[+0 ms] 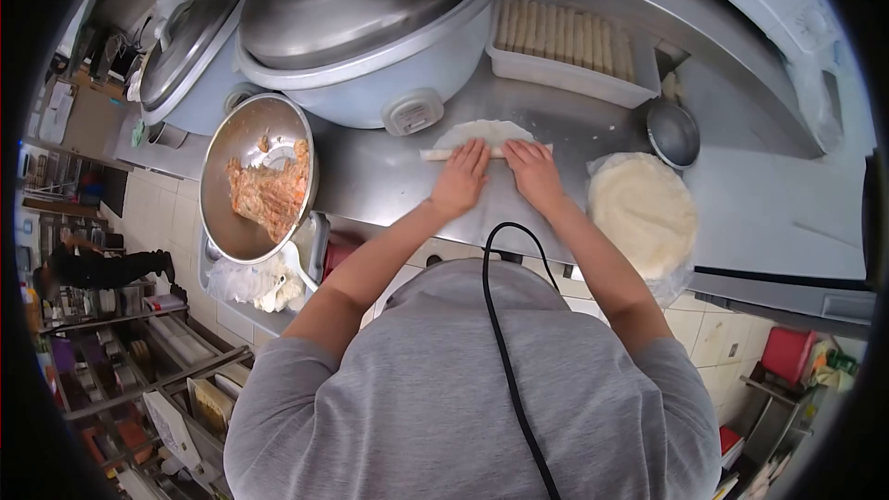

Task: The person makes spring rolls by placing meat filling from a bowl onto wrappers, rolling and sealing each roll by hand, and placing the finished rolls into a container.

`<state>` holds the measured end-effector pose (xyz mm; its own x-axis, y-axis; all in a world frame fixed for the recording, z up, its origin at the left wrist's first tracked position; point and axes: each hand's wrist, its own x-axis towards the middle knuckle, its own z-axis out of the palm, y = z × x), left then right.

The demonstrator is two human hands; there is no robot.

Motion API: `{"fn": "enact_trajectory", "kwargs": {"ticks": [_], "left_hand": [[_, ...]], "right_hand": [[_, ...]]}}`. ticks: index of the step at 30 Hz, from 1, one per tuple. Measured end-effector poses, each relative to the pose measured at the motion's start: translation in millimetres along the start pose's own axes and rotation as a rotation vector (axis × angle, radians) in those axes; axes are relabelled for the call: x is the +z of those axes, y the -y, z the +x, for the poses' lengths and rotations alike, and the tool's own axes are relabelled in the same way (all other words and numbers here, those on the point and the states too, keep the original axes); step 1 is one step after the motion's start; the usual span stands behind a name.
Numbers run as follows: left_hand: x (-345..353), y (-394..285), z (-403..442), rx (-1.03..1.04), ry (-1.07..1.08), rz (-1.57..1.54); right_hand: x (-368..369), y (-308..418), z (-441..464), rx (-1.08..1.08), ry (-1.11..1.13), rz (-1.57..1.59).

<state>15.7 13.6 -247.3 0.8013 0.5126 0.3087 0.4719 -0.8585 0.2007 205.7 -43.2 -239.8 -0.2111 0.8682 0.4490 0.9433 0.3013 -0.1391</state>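
1. Laid the left hand [463, 171] palm down on the wrapper roll [431, 155], unclenched, with fingers reaching forward across it, and there, alongside, set the right hand [534, 169] down just as open.
2. Left both ends of the roll poking out past the hands, with the unrolled part of the wrapper [482, 131] fanned flat ahead on the steel counter [398, 176].
3. Had, over on the right, a stack of round wrappers [641, 213] on a plastic bag [669, 291], with a small metal bowl [673, 133] just beyond.
4. Had, farther forward, a white tray [576, 78] with finished rolls [565, 35] lined up side by side.
5. Had, to the left, a big steel bowl [219, 190] of orange-flecked filling [270, 193], tilted, above a white spoon [298, 267].
6. Had two lidded cookers [361, 97] behind that, and, way off left, a person in dark clothes [111, 268].
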Motion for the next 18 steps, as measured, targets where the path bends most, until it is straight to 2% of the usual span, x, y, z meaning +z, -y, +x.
{"fn": "enact_trajectory", "kwargs": {"ticks": [5, 6, 8, 11, 13, 15, 16, 18], "left_hand": [[-2.1, 23.5, 32.4, -0.042, -0.167, -0.071], [-3.9, 24.2, 32.3, -0.038, -0.167, -0.073], [-8.3, 26.8, 30.0, -0.104, -0.169, -0.273], [-9.9, 19.3, 15.4, -0.053, -0.239, -0.322], [-10.2, 11.0, -2.8, -0.042, -0.183, -0.34], [-19.6, -3.2, -18.7, -0.028, -0.16, -0.349], [-22.4, -9.2, -23.6, -0.015, -0.16, -0.358], [-27.3, -15.9, -30.3, -0.033, -0.15, -0.307]], "right_hand": [[-1.5, -18.3, 28.9, 0.077, 0.038, -0.019], [-1.8, -20.5, 28.3, 0.106, 0.089, -0.008], [-1.2, -20.1, 21.4, 0.088, 0.094, -0.044], [-0.8, -7.4, -2.3, 0.078, 0.148, -0.086], [-6.2, 3.0, -22.8, 0.098, 0.198, -0.111], [-11.3, 9.8, -37.8, 0.12, 0.229, 0.085], [-31.6, 8.0, -34.7, 0.131, 0.228, 0.074], [-71.2, 0.1, -30.8, 0.202, 0.133, 0.067]]}}
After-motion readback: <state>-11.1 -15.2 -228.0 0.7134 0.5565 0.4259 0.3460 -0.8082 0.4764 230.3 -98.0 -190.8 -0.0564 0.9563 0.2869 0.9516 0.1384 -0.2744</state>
